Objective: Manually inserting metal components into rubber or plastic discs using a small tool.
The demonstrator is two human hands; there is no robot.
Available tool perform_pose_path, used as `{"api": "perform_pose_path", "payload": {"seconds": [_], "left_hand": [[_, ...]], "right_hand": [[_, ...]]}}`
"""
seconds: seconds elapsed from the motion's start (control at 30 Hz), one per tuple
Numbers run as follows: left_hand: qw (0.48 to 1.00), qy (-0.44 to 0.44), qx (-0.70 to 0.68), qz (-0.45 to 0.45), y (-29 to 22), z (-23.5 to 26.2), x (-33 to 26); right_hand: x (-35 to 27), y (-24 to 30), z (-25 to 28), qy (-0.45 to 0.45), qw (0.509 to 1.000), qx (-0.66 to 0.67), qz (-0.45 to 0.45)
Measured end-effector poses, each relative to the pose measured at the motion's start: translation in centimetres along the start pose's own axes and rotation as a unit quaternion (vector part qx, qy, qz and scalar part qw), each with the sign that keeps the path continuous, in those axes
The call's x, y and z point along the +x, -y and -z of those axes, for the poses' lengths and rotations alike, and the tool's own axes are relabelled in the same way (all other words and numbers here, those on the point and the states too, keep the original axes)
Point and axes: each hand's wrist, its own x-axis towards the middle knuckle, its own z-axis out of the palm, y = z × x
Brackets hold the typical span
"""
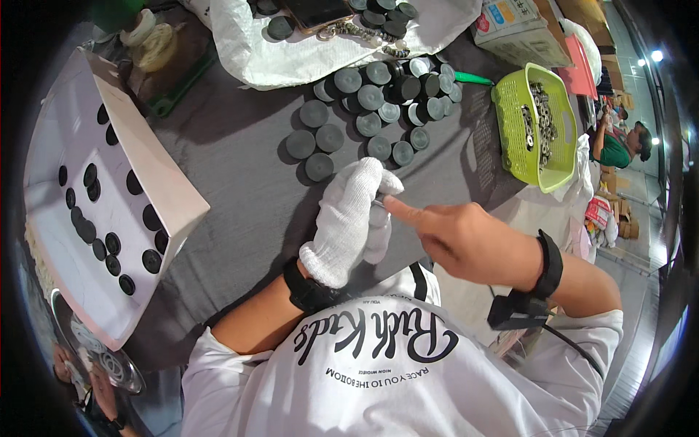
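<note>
My left hand (346,218), in a white knit glove, is closed around a small greyish piece that its fingers mostly cover; I cannot make out its kind. Bare, my right hand (459,237) reaches in from the right with its index fingertip touching that piece at the glove's fingertips. Its other fingers are curled, and whatever they may hold is hidden. Just beyond the glove lie several loose dark round discs (319,166), flat on the grey cloth. Farther back, more discs (370,97) crowd together, some stacked or tipped on edge.
A white box (109,226) on the left holds scattered black round parts. On the right stands a lime-green basket (506,138) of small metal pieces, near a cardboard box (528,44). A white sack (247,54) with discs and a phone (318,13) lies at the back.
</note>
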Motion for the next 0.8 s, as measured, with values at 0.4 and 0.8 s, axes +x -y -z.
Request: {"api": "perform_pose_path", "payload": {"seconds": [0.4, 0.8], "left_hand": [[0.994, -0.025, 0.017, 0.109, -0.7, -0.8, -0.1], [0.99, 0.068, 0.086, -0.09, 1.2, 0.3, 0.8]], "right_hand": [[-0.3, 0.9, 0.8, 0.002, 0.928, -0.369, 0.044], [-0.7, -0.3, -2.6, -0.079, 0.994, -0.07, 0.016]]}}
